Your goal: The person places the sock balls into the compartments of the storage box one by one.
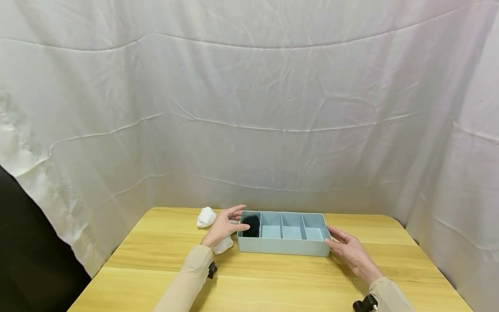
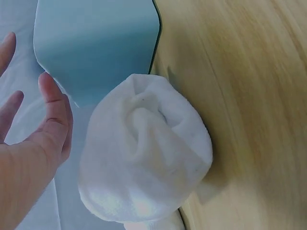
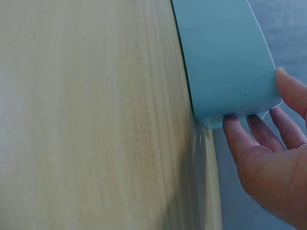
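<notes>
A light blue organizer box (image 1: 284, 248) with a row of compartments sits on the table. A rolled-up black bundle (image 1: 251, 226), soft like a rolled sock, fills its left compartment. My left hand (image 1: 223, 227) hovers at the box's left end, thumb and fingers spread, thumb beside the black bundle; no grip shows. Near that hand are rolled white cloth bundles, one behind (image 1: 206, 217) and one in front (image 1: 223, 245); the left wrist view shows a white bundle (image 2: 144, 153), folded like a rolled sock. My right hand (image 1: 352, 251) touches the box's right end with extended fingertips (image 3: 233, 125).
The wooden table (image 1: 296, 281) has rounded far corners. A pale grey curtain (image 1: 273, 151) hangs right behind its far edge and along both sides. A dark area (image 1: 31, 251) shows at the lower left.
</notes>
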A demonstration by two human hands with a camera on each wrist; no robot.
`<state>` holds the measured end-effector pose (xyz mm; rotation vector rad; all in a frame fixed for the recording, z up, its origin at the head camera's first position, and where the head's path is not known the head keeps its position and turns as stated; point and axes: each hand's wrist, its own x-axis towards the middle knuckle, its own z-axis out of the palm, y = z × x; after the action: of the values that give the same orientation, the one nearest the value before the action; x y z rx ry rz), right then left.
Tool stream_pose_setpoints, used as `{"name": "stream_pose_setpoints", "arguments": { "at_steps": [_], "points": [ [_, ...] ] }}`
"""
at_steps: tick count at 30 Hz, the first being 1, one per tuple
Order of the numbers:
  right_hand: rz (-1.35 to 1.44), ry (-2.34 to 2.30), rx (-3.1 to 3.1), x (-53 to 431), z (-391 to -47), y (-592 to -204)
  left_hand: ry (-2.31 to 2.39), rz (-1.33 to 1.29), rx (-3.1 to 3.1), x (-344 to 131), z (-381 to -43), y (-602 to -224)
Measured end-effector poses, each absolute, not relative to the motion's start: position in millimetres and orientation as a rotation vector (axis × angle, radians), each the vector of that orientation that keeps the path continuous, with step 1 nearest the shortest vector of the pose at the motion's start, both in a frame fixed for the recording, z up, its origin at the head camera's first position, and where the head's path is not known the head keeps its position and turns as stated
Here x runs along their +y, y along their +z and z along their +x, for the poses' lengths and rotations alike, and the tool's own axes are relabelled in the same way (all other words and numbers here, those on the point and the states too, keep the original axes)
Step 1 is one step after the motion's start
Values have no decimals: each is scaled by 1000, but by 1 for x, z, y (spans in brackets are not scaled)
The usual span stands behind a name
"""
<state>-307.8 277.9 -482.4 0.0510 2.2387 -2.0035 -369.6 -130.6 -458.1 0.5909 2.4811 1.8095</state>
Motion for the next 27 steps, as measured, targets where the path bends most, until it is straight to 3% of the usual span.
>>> {"name": "stream_pose_setpoints", "arguments": {
  "at_steps": [27],
  "points": [
    [59,-1993,2246,277,-308,-483,1991,520,2432,-164,-362,-461]
  ]
}}
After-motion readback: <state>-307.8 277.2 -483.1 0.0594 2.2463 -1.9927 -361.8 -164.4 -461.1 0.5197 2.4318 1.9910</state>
